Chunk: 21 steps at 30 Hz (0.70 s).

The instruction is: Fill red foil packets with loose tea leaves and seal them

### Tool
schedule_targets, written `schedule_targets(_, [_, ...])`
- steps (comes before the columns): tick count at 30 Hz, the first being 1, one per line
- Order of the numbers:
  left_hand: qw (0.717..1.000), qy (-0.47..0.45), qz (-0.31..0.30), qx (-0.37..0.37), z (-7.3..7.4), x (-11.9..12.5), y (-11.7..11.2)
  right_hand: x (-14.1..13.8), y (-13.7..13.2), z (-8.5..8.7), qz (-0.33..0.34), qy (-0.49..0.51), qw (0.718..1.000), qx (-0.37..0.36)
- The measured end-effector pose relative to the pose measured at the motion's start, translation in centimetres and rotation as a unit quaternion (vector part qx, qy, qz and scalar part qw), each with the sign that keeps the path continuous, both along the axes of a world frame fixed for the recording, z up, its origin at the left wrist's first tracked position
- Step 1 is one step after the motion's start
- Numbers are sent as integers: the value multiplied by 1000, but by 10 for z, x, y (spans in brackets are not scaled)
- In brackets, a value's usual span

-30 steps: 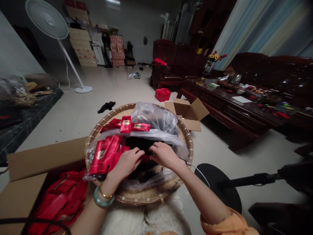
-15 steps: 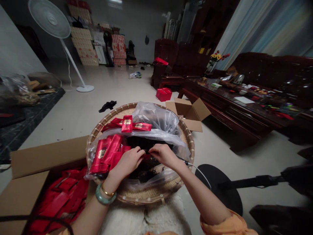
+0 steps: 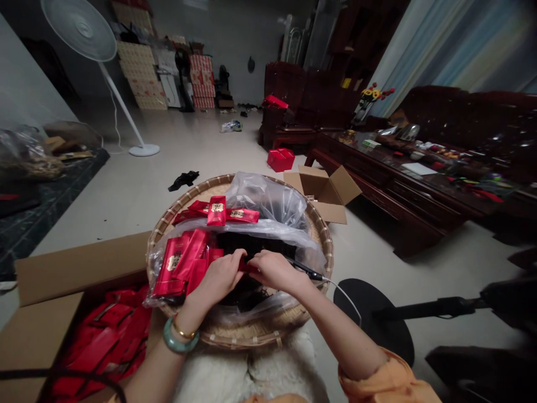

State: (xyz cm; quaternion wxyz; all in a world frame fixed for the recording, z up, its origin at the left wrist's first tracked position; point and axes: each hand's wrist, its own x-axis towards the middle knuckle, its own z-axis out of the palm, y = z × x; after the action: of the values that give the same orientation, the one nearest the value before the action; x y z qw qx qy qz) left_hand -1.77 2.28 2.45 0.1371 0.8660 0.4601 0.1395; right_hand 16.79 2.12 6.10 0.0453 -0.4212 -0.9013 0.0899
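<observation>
One small red foil sachet (image 3: 247, 267) is pinched between the person's two hands, just above a mound of dark, loose dried leaves (image 3: 251, 243) inside a clear plastic bag (image 3: 264, 198). The left hand (image 3: 216, 277), with a pale green jade bangle (image 3: 180, 341) and a thin gold bracelet (image 3: 183, 334) on its wrist, has its fingers together and closed on one end of the sachet. The right hand (image 3: 274, 270), below an orange sleeve (image 3: 377, 380), has its fingers curled together on the other end. A slim black pen-shaped device (image 3: 304, 268) with a thin white cord (image 3: 344, 291) runs out from under the right hand; how firmly that hand grips it, I can't tell.

The bag lies in a round woven bamboo tray (image 3: 239, 330) resting on a white fleecy cushion (image 3: 268, 375). More red sachets lie in a row (image 3: 218, 212) across the bag and in a bunch (image 3: 180, 263) beside the left hand. Near the left forearm, an open cardboard box (image 3: 79, 268) holds a heap of red sachets (image 3: 100, 336). A smaller open cardboard box (image 3: 323, 187) sits on the floor just beyond the tray.
</observation>
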Motion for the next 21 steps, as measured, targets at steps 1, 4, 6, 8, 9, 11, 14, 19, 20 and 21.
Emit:
schedule_targets(1, [1000, -5, 5, 1, -2, 0, 0, -2, 0, -2, 0, -17, 1000, 2])
schedule_targets(4, [999, -29, 13, -6, -7, 0, 1, -9, 0, -7, -18, -48, 999, 8])
schedule_targets(6, [999, -51, 10, -15, -9, -1, 2, -12, 1, -10, -28, -57, 998, 15])
schedule_targets(8, [997, -71, 8, -21, -10, -2, 2, -12, 1, -12, -32, -60, 997, 25])
schedule_targets(9, [996, -81, 12, -23, -10, -3, 2, -12, 1, -12, -32, -57, 997, 30])
schedule_targets(11, [993, -109, 31, -31, -9, -4, 2, -10, 0, -10, -39, -43, 998, 36])
schedule_targets(14, [980, -176, 66, -58, -5, -3, 2, -5, 1, -7, -62, 10, 997, 35])
schedule_targets(19, [942, -296, 115, -111, -1, 3, 3, 3, 4, -6, -38, 136, 990, 18])
schedule_targets(20, [930, -324, 123, -118, -1, 5, 4, 4, 4, -8, -41, 184, 982, 17])
schedule_targets(21, [918, -353, 133, -124, -1, 6, 5, 5, 4, -10, -55, 238, 970, 17])
